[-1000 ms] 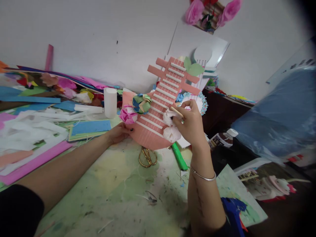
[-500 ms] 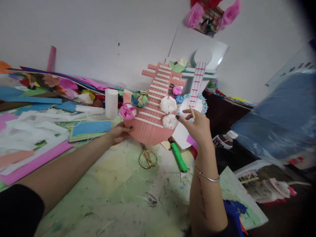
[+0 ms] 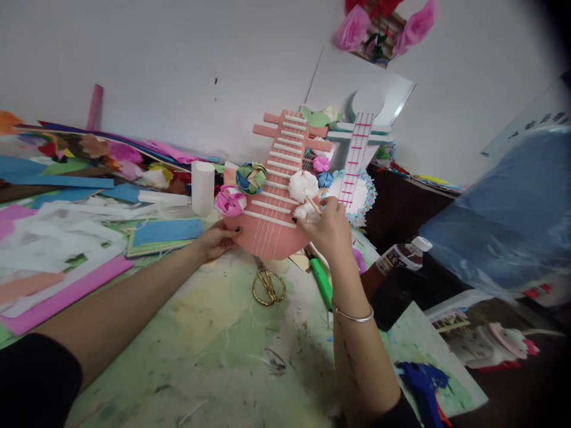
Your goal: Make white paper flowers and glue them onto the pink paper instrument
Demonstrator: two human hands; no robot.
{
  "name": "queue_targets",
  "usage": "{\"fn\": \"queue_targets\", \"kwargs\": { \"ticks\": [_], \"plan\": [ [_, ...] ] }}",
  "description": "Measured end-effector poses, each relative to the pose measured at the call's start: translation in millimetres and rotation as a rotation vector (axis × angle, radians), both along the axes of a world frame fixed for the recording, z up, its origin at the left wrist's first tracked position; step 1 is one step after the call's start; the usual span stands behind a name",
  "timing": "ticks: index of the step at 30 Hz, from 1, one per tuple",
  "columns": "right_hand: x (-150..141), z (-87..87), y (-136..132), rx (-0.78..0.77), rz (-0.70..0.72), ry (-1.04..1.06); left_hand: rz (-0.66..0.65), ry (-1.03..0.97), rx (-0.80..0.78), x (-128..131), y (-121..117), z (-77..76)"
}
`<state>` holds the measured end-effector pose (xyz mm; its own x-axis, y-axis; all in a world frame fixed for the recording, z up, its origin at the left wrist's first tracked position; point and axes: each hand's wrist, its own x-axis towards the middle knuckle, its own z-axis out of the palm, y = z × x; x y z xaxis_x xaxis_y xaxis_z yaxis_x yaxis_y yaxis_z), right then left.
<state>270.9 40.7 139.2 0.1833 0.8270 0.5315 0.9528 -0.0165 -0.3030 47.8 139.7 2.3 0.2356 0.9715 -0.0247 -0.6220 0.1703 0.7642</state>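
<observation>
My left hand is closed on the lower left edge of a pink paper lute with white frets and strings, thumb on its front. The lute leans upright above the table. At its lower right, my right hand pinches a thin wooden stick, fingers beside a white paper flower that they partly cover. Another white flower sits just above. On the lute's left side are a pink flower and a blue-green flower.
Gold-handled scissors and a green cutter lie below the lute. A white roll stands left, by paper strips. Behind stands a white-and-teal instrument model. A brown bottle and blue glue gun are right.
My right hand has moved left and slightly down, bringing the wooden stick to the lower white flower. The lute has tilted very slightly; my left hand keeps its hold.
</observation>
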Motion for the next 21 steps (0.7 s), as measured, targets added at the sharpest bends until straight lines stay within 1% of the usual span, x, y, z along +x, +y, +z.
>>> {"fn": "queue_targets", "kwargs": {
  "ticks": [2,5,7,9,11,15,18,21],
  "plan": [
    [-1,-1.8,2,0.025,-0.012,0.013,0.004,-0.004,-0.001,0,0,0.4],
    [4,-1.4,5,0.069,0.029,0.047,0.012,-0.004,-0.004,1,-2,0.6],
    [11,2.1,3,0.101,0.098,0.092,0.017,-0.006,-0.001,0,-3,1.6],
    [21,8.1,-1,0.154,0.199,0.158,0.021,-0.01,0.013,-1,-4,4.9],
    [30,15.6,-7,0.198,0.317,0.244,0.013,-0.009,0.035,-3,-4,11.2],
    [35,27.4,-19,0.202,0.512,0.429,-0.011,-0.007,0.09,-8,-2,30.1],
    [30,30.3,-23,0.261,0.603,0.522,-0.016,-0.011,0.146,-11,-2,43.9],
    [24,30.4,-24,0.334,0.664,0.587,-0.023,-0.011,0.198,-15,-3,53.9]
  ]
}}
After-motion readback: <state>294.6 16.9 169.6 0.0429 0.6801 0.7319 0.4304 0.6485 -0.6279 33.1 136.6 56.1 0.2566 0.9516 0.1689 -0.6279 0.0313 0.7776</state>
